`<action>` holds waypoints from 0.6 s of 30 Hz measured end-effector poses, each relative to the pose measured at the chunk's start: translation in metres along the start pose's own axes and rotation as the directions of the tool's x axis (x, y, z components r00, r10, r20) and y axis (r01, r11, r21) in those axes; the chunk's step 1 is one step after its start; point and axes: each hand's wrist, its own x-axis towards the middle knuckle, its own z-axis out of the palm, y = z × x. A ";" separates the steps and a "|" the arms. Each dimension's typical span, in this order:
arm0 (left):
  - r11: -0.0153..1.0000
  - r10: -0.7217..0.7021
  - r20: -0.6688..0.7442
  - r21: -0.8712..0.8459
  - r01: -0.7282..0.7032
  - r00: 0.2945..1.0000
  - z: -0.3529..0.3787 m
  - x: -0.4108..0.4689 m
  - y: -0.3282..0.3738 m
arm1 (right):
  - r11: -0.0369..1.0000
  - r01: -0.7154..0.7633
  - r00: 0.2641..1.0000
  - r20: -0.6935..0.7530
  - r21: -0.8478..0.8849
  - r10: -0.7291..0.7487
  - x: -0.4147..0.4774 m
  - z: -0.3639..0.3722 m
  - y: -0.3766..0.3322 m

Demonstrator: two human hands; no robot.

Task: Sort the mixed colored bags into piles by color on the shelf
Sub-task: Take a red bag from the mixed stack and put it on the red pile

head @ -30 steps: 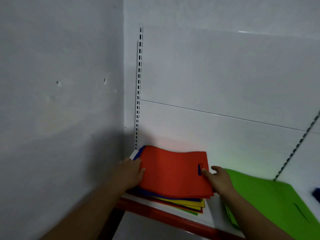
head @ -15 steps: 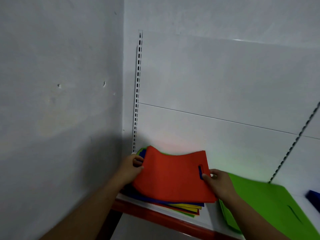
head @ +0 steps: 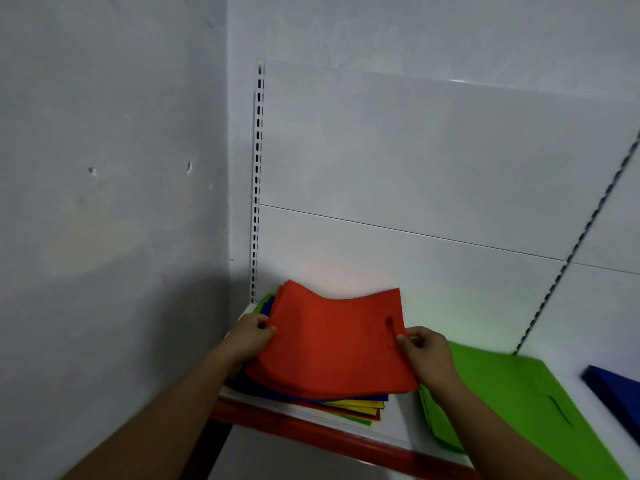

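Note:
I hold a red bag [head: 332,341] above the mixed stack [head: 356,407] at the shelf's left corner. My left hand [head: 251,336] pinches the bag's left edge and my right hand [head: 424,355] pinches its right edge beside the handle slot. The bag sags in the middle, its back edge lifted off the stack. Blue, yellow, red and green bag edges show beneath it. A pile of green bags [head: 512,407] lies to the right, and a blue bag [head: 616,389] sits at the far right edge.
The white shelf [head: 398,431] has a red front lip [head: 311,431]. A grey wall closes the left side, and a slotted upright [head: 257,188] stands in the corner. A second slotted upright [head: 581,237] runs along the white back panel on the right.
Both hands have raised the red bag off the mixed stack; its back edge is higher and it bows in the middle. The view has shifted, bringing the blue bag further into sight.

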 end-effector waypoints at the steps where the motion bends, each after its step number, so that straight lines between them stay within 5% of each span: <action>1: 0.999 0.004 0.003 -0.032 -0.004 1.000 0.000 0.001 0.001 | 1.000 -0.027 1.000 -0.004 0.012 0.027 0.001 -0.002 0.000; 7: 0.977 0.016 0.013 -0.212 -0.013 1.000 0.006 0.000 0.011 | 0.988 -0.096 0.994 -0.038 0.121 0.101 0.001 -0.012 -0.001; 12: 0.992 0.008 0.005 -0.129 -0.007 1.000 0.009 0.000 0.010 | 0.955 -0.167 0.984 -0.018 0.247 0.177 -0.003 -0.011 -0.003; 18: 1.000 0.015 -0.059 -0.016 -0.016 0.998 0.018 -0.002 0.009 | 0.972 -0.190 0.982 0.050 0.141 0.184 -0.012 -0.009 -0.005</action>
